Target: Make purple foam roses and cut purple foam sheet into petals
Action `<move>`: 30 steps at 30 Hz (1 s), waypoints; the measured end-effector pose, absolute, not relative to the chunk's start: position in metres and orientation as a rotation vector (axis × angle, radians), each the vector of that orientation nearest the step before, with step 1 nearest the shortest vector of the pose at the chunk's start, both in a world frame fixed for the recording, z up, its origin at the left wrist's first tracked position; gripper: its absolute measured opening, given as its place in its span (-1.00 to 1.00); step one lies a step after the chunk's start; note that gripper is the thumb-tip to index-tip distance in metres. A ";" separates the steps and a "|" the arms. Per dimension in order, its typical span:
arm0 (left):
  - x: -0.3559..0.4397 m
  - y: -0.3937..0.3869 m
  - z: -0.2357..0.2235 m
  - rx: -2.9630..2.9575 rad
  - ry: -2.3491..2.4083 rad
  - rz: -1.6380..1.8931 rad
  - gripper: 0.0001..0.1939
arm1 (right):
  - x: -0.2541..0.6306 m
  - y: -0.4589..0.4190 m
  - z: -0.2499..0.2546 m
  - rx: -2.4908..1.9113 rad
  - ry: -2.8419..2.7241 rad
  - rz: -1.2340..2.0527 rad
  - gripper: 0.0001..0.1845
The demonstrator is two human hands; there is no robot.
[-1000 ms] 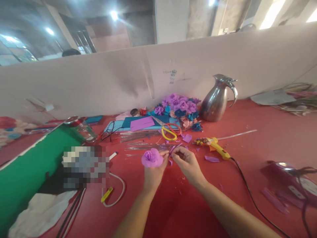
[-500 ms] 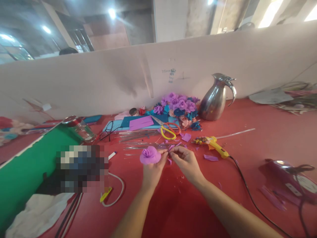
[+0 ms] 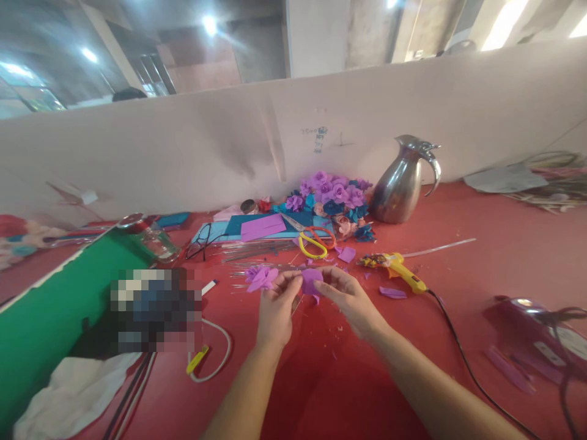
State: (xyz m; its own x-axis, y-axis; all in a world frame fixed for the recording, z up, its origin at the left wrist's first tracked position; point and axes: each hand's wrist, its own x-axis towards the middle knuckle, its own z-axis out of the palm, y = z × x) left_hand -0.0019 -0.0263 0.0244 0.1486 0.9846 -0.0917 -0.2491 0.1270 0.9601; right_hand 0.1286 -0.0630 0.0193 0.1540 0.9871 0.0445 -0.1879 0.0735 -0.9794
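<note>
A red tabletop (image 3: 348, 391) fills the lower part of the view, backed by a pale partition (image 3: 183, 153) with small handwriting (image 3: 318, 140) on it. Above it is a large room with a pale pillar (image 3: 316, 40) and bright ceiling lights. Purple scraps lie about; near the partition are a heap of purple, blue and pink paper flowers (image 3: 337, 189), scissors (image 3: 300, 230) with orange and yellow handles, and a metal jug (image 3: 398, 186). A yellow glue gun (image 3: 403, 273) lies on the right.

At the centre, 2 bare hands work close together over the table. The left hand (image 3: 275, 315) is closed on a purple paper flower (image 3: 262, 278), which juts out to its left, with ruffled, spreading petals. The right hand (image 3: 351, 302) pinches a smooth, rounded purple petal (image 3: 312, 282) held between the hands.

Fingers cover the flower's base, and whether the left fingertips also grip the petal cannot be told. The handwriting is too blurred to read, a patch on the left is pixelated, and both forearms run out of view.
</note>
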 end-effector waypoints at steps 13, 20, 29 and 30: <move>-0.002 -0.026 0.027 0.997 0.935 1.040 -0.80 | 0.129 -0.060 0.009 -1.255 -1.022 1.059 -0.68; -0.005 -0.022 0.020 1.032 0.906 1.062 -0.88 | 0.129 -0.065 0.014 -1.231 -1.157 1.010 -0.80; -0.007 -0.019 0.018 0.961 0.908 1.090 -0.87 | 0.133 -0.067 0.022 -1.163 -1.076 1.097 -0.78; -0.007 -0.019 0.018 0.953 0.908 1.088 -0.87 | 0.133 -0.067 0.022 -1.162 -1.073 1.107 -0.78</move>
